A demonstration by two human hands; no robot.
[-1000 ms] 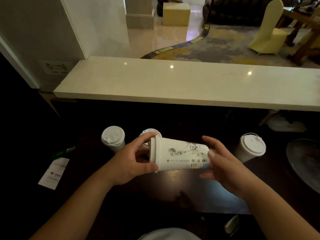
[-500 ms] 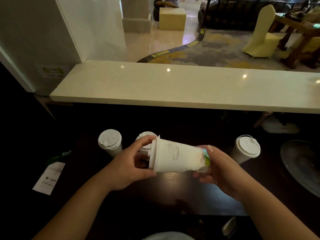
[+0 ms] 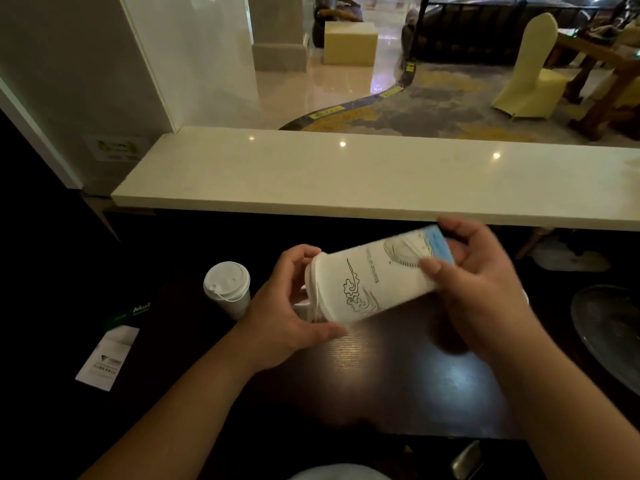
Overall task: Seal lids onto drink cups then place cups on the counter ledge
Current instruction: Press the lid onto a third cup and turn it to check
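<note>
Cup [image 3: 374, 282] lies nearly on its side in the air above the dark worktop [image 3: 381, 368], its lidded mouth toward the person's left and its base tilted up toward the right, just below the front edge of the pale counter ledge [image 3: 346, 181]. From the head camera, the left hand [image 3: 287, 306] curls round the rim end, thumb under and fingers over the lid [image 3: 311, 292], which looks like the hold of someone pressing the lid edge home round its circumference. The right hand [image 3: 485, 282] grips the base end, thumb across the printed wall and fingers wrapped behind; that gives the counter-hold, and probably lets the cup be turned so each part of the rim comes under the left fingers. Whether the lid is fully seated cannot be told, since the left fingers hide most of it and the cup is slightly blurred.

A second cup [image 3: 228, 289], already lidded, stands upright on the worktop to the left, well apart from the hands, apparently waiting for its move up. The ledge shows no cups in this view. Once the seal feels sound, the held cup would need righting before it goes onto the ledge.
</note>
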